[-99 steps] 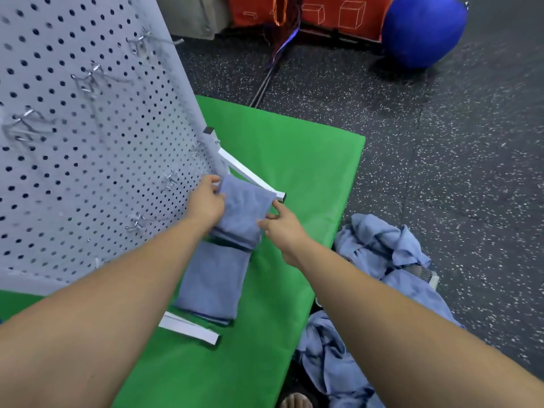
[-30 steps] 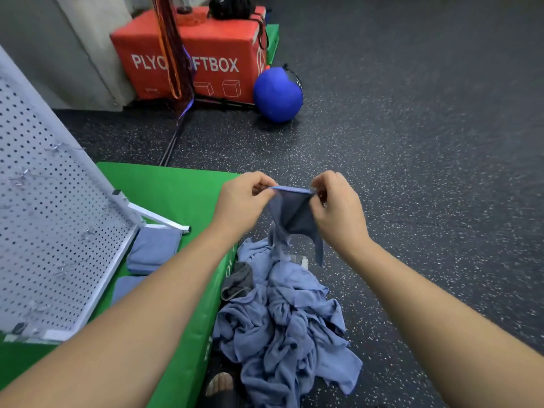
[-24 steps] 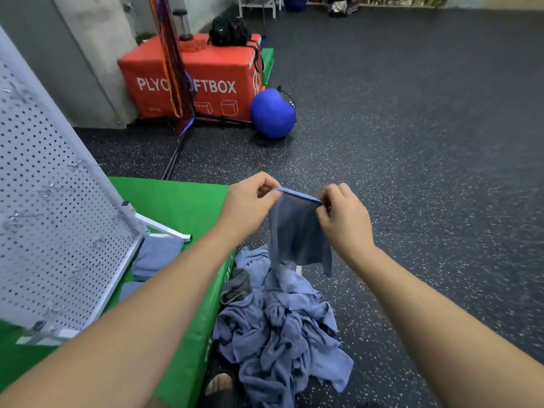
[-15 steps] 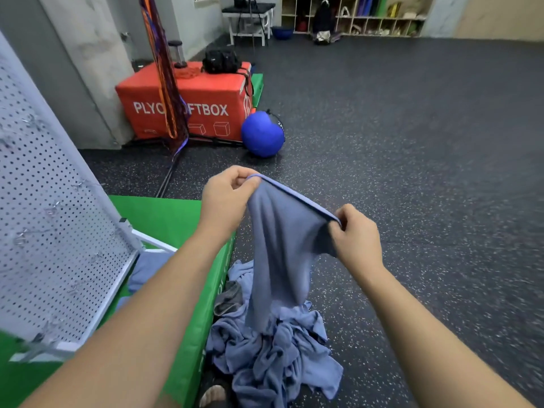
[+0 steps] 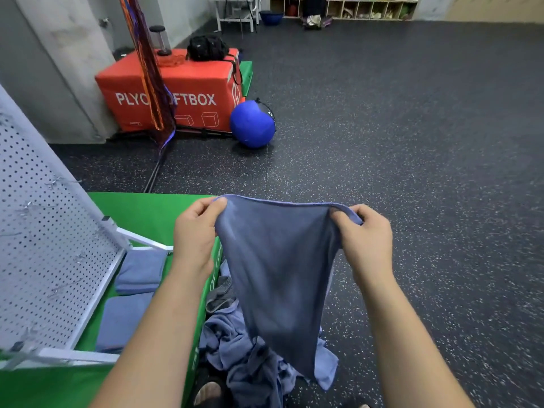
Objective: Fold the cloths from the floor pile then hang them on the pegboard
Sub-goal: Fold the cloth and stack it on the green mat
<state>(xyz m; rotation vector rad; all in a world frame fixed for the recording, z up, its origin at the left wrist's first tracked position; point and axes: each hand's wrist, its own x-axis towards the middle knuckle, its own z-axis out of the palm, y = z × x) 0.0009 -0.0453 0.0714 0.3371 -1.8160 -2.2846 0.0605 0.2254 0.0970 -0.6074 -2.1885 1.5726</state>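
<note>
Holding a blue-grey cloth (image 5: 276, 269) up by its top edge, the person pinched one corner in the left hand (image 5: 195, 228) and the other in the right hand (image 5: 365, 234), fingers of both curled round the hem. The cloth hung spread between the hands and narrowed toward its lower end. Floor pile (image 5: 235, 346) of crumpled blue cloths lay at 6 o'clock below it; could not tell whether the hanging end touched the heap. Pegboard (image 5: 44, 245) stood tilted at 9 o'clock on the green mat (image 5: 153, 213), wire hooks on its face. One folded cloth (image 5: 141, 270) and a second folded cloth (image 5: 123, 322) lay flat on the mat at 8 o'clock, just beside the pegboard's frame. Red foam box (image 5: 191, 86) sat at 11 o'clock, with a blue ball (image 5: 251, 123) just beside it on the speckled floor (image 5: 412, 142).
</note>
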